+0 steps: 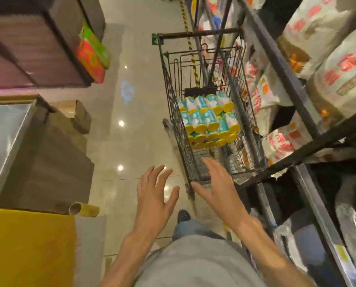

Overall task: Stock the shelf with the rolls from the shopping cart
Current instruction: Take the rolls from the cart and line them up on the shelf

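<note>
A dark wire shopping cart (174, 112) stands in the aisle ahead of me, close to the shelf on the right. Several rolls (209, 119) with teal-and-white wrap and yellow ends lie stacked in its basket. My left hand (155, 189) hovers over the floor just left of the cart's near end, fingers spread and empty. My right hand (216, 187) is held over the cart's near corner, fingers apart, holding nothing. The dark metal shelf (284, 79) rises on the right, with an unlit bay near its lower part.
White bags with red print (326, 65) fill the right shelf. On the left stand a brown counter (48, 154), a cardboard tube (84, 209), a yellow sheet (28, 245) and a bright green-and-orange box (93, 54). A glossy tiled floor (131, 112) runs between.
</note>
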